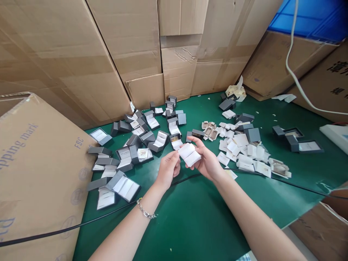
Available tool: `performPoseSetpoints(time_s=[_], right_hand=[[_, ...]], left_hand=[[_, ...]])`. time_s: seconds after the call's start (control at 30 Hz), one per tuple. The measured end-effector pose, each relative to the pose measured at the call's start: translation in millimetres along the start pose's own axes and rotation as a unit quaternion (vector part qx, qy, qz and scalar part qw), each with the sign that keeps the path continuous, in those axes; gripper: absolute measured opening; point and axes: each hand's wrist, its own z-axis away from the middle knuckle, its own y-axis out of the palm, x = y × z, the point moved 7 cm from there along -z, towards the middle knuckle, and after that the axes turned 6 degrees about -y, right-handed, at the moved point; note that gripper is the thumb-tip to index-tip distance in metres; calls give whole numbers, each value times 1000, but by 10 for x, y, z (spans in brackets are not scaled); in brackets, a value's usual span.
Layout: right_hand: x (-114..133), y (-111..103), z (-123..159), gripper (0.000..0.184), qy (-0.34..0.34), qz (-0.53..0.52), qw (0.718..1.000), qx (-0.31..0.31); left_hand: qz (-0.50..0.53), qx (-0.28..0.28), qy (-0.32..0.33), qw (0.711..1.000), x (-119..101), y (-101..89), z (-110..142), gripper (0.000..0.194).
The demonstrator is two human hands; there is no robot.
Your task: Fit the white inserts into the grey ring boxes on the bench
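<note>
A small white jewellery-box insert [189,154], with a crease across its middle, is held above the green table. My right hand [208,159] wraps round its right side, thumb along the top edge and fingers underneath. At its left corner, my left hand [169,167] pinches with thumb and forefinger, the other fingers curled in. Just beyond the hands stands an open grey jewellery box [175,141] with a white lining. Many more open grey boxes [126,185] lie to the left, and a heap of loose white inserts [240,145] lies to the right.
Large cardboard cartons [108,54] wall off the back, and another carton [46,174] stands at the left. A black cable [108,213] crosses the green table [190,232]. Several grey boxes [296,141] sit far right, below a hanging white cable [292,61].
</note>
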Motion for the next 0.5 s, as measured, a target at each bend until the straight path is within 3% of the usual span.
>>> performPoseSetpoints(time_s=[0.17, 0.3, 0.4, 0.5], right_hand=[[-21, -47, -36, 48, 0, 1, 999, -36], [-10, -56, -19, 39, -81, 144, 984, -65], [-15, 31, 32, 31, -133, 223, 965, -47], [23, 133, 83, 32, -167, 292, 942, 0]], left_hand=[[1, -12, 8, 1000, 2, -28, -2, 45], [11, -6, -11, 1000, 23, 13, 7, 40], [42, 13, -23, 999, 32, 45, 15, 40], [92, -9, -31, 995, 33, -21, 3, 39]])
